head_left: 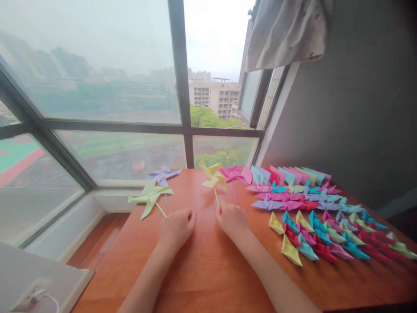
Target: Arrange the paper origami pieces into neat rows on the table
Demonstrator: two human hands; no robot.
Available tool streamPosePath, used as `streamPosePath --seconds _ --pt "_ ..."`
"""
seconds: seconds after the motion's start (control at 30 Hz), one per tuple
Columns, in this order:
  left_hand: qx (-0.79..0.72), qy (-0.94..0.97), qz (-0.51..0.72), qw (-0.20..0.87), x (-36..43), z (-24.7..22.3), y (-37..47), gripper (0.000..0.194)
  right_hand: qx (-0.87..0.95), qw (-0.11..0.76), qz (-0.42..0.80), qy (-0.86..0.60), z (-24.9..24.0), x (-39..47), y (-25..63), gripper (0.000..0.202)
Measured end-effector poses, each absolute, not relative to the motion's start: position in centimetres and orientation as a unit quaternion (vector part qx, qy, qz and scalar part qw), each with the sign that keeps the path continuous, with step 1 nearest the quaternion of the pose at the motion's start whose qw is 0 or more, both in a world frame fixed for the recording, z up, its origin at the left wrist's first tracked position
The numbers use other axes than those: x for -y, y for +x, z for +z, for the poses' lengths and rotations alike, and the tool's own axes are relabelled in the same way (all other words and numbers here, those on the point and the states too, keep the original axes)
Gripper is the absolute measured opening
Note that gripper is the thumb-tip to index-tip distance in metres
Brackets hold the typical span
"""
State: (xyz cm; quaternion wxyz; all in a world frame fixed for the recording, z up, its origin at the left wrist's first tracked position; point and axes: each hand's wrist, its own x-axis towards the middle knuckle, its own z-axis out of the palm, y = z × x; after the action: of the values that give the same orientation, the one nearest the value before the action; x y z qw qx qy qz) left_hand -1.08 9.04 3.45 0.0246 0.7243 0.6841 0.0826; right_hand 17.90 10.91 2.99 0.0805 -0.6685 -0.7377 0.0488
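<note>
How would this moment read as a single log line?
right hand: pinching stick of yellow paper pinwheel | left hand: resting on wooden table, holding nothing | green paper pinwheel: lying left

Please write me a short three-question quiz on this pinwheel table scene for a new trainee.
1. True or false: the right hand pinches the stick of the yellow pinwheel.
2. Which pinwheel lies nearest the left hand? A) the green pinwheel B) the purple pinwheel C) the pink pinwheel
3. On which side of the wooden table do the rows of folded paper pieces lie?

Key:
1. True; the stick runs to the fingers.
2. A
3. The person's right, next to the grey wall.
</note>
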Motion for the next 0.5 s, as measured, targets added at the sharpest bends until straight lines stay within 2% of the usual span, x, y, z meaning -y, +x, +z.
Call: streamPosePath --seconds 0.27,0.37,0.5 --pt "-0.68 0.724 0.106 0.031 -8.5 2.8 -2.1 0.036 0.768 0.086 0.075 -0.63 4.1 -15.5 10.5 0.027" --pt "-0.676 0.728 0.109 0.035 -8.5 2.7 -2.1 0.036 0.748 0.088 0.075 -0.654 4.1 -16.0 11.5 0.033" --pt "-0.665 0.737 0.115 0.043 -8.5 2.4 -1.7 0.036 0.697 0.074 0.067 -0.711 4.2 -16.6 16.5 0.031"
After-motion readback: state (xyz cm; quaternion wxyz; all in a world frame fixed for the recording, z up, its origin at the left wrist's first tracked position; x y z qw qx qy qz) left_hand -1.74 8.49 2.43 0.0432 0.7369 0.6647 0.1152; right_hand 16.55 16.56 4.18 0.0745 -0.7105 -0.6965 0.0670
